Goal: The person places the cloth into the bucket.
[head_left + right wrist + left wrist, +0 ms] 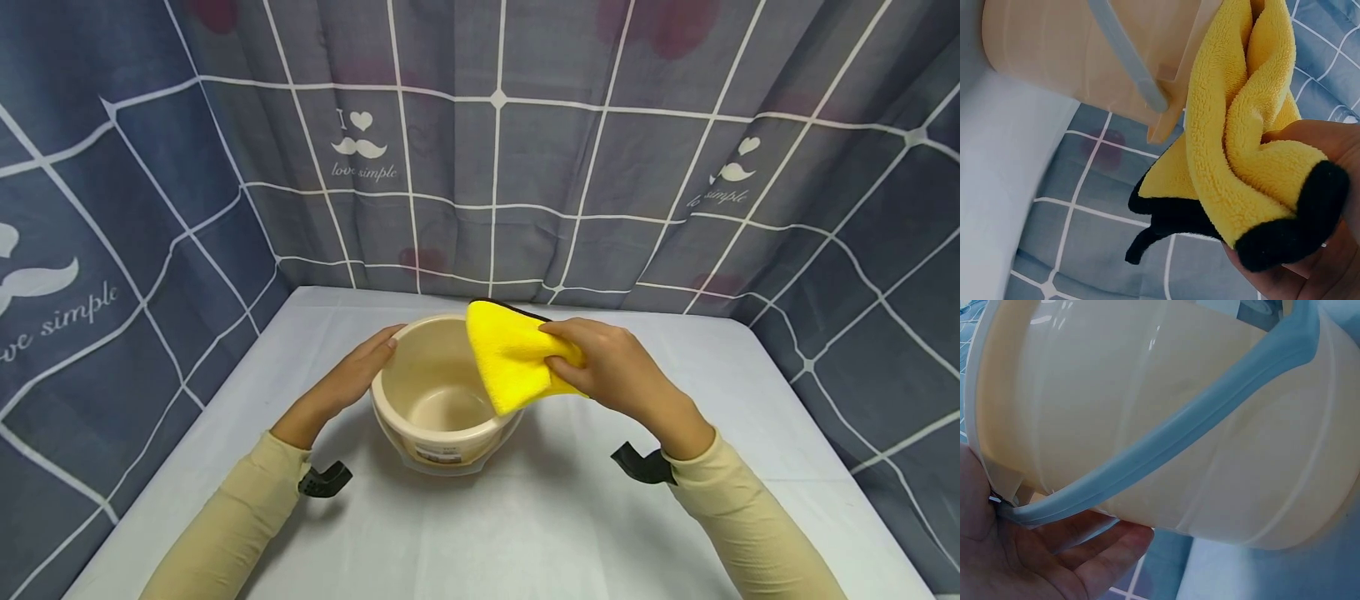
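Pinching yellow cloth (pixel 510 354) in my right hand (pixel 618 367), likely light and limp, best held bunched; left hand (pixel 352 373) holds bucket rim (pixel 442 436).

I count one bucket (pixel 420 379) in the middle of the frame, one handle (pixel 1166 442), one yellow cloth (pixel 510 350) and one tabletop (pixel 525 525). My left grip (pixel 347 377) and right grip (pixel 624 371) make two, with two sleeves (pixel 232 517) and two black straps (pixel 327 480). Three white moustache prints (pixel 360 148) are in its upper half.
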A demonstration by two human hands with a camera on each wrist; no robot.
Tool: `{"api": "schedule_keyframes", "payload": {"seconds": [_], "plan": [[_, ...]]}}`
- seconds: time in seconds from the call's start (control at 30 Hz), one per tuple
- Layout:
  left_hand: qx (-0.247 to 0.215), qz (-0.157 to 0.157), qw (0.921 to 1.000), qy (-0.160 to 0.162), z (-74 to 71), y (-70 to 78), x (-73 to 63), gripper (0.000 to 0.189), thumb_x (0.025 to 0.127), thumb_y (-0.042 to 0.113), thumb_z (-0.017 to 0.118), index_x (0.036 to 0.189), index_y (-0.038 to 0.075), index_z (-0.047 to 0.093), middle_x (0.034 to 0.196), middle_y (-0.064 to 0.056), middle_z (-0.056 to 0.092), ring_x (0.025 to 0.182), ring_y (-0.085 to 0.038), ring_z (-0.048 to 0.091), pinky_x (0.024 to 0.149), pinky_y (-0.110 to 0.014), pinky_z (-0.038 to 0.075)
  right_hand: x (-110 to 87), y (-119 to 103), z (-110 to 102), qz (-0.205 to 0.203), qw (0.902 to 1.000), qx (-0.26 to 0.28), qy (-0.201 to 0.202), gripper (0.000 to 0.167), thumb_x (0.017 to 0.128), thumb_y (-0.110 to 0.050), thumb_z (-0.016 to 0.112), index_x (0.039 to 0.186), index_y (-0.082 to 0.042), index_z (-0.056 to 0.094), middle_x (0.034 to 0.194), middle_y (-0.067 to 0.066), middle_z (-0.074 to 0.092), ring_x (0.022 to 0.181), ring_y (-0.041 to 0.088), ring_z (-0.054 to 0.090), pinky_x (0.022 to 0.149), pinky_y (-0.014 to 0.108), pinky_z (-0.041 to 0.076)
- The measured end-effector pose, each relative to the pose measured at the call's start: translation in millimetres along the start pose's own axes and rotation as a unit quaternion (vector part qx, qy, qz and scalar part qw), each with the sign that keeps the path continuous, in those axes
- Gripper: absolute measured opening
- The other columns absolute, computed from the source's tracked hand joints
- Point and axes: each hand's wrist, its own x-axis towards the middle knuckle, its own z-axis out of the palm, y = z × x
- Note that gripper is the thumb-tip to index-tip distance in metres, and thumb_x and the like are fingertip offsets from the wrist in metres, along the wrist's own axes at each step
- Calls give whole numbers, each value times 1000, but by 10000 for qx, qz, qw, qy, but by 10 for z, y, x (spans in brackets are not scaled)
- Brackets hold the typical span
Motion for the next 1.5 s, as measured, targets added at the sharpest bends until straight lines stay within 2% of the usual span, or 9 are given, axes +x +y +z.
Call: {"api": "schedule_keyframes", "payload": {"seconds": [0.67, 1.13, 1.5], "plan": [[-65, 18, 10000, -29, -1, -1, -6, 50, 114, 26, 26, 156, 0, 32, 155, -22, 39, 141, -35, 37, 115, -56, 26, 89, -55, 59, -98, 9999, 25, -16, 38, 80, -6, 83, 117, -3, 72, 105, 10, 74, 89, 24, 69, 74, 41, 57], [37, -78, 10000, -29, -13, 0, 0, 52, 113, 28, 26, 157, 1, 31, 157, -21, 36, 145, -36, 31, 117, -58, 22, 169, -114, 79, -205, 9998, 13, 0, 37, 80, -8, 83, 116, -2, 72, 103, 10, 75, 89, 24, 70, 76, 41, 57], [42, -110, 9999, -27, -6, -3, 10, 51, 113, 27, 27, 157, 1, 31, 157, -20, 37, 142, -36, 35, 116, -57, 23, 223, -169, 114, -189, 9998, -7, -79, 36, 81, -8, 82, 116, -3, 73, 104, 10, 75, 91, 25, 71, 78, 42, 57]]}}
